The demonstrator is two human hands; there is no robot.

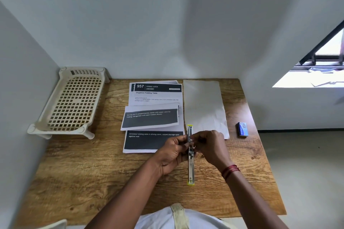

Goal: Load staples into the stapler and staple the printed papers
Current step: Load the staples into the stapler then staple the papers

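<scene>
Looking down through the head camera, I see a brown wood-grain table (93,173) running from the near edge out to a pale wall. On it, right of centre, a long silver metal stapler with yellow tips (191,169) lies opened out flat, one yellow end pointing near and the other far.

My view shows both hands meeting at its middle. The left hand (171,154) comes in from the left with its fingers curled, pinching the stapler's side. The right hand (210,146) comes in from the right, its fingertips also curled in and pinching the same stretch of the metal channel. I cannot tell whether a strip of staples sits between those fingers. A band of red threads (230,170) circles the right wrist.

Just left of the hands and beyond them lies a stack of white printed papers with black header bands (154,117); one sheet lies askew across the stack. Right of the stack, touching its edge, lies a blank white sheet (204,106), and the stapler's far tip rests at its near left corner. Farther right, well apart, sits a small blue cardboard staple box (243,129). At the far left, against the wall corner, stands a cream perforated plastic rack (74,102).
</scene>
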